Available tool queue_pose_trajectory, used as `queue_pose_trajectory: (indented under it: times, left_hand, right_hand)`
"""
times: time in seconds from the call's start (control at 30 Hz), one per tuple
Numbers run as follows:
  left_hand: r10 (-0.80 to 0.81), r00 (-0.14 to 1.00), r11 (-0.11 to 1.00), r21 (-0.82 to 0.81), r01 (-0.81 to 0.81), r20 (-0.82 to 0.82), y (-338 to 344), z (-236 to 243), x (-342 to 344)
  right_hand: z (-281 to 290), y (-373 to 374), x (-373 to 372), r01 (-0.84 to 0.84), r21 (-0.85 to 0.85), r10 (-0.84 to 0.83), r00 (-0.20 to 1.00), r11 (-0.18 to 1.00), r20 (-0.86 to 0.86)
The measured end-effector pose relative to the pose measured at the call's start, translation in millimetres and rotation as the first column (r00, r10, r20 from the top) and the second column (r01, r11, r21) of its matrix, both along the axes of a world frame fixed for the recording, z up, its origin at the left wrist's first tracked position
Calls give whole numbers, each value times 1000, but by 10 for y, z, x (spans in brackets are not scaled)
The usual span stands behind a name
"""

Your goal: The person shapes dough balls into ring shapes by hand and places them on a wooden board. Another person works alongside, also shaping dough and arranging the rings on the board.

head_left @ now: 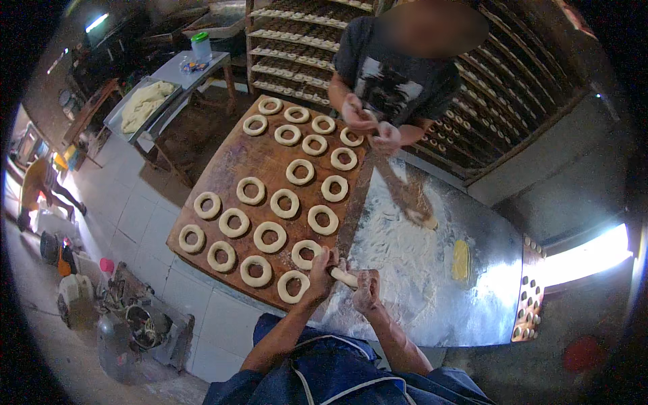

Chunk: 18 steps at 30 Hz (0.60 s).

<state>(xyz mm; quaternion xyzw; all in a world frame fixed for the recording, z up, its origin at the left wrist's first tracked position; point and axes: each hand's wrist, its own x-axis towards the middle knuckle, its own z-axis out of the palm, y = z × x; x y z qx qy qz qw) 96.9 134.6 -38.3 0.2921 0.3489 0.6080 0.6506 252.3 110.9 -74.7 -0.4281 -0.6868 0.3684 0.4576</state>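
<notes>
A short rope of pale dough (345, 277) stretches between my two hands over the near edge of the work table. My left hand (320, 278) is closed around its left end, beside the lowest dough rings. The other end is in my closed right hand (366, 291), above the floured metal tabletop (405, 297). Left of my hands lies a wooden board (216, 165) bearing several rows of dough rings (270, 237). One dough ring (305, 254) sits just beyond my left hand, partly covered by it. Loose flour (391, 243) is spread over the metal.
Across the table stands a person (398, 81), hands (371, 128) together above the board's far corner. A yellow folded item (461, 260) lies on the metal at right. Racks (297, 50) of dough rings rise behind. A side table at left holds a dough mass (145, 104); machinery (145, 324) stands below.
</notes>
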Motion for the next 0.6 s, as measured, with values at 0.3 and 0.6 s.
queue_pose_trajectory:
  times: [0.3,0.6]
  left_hand:
    - [88,927,995,-82,-62,364,81,306,-355]
    - [164,925,986,-98,-138,343,70,497,-288]
  right_hand:
    - [782,171,-635,-41,-265,14,994,963,-105]
    - [1050,149,-714,-23,-237,21,1000,971,-11]
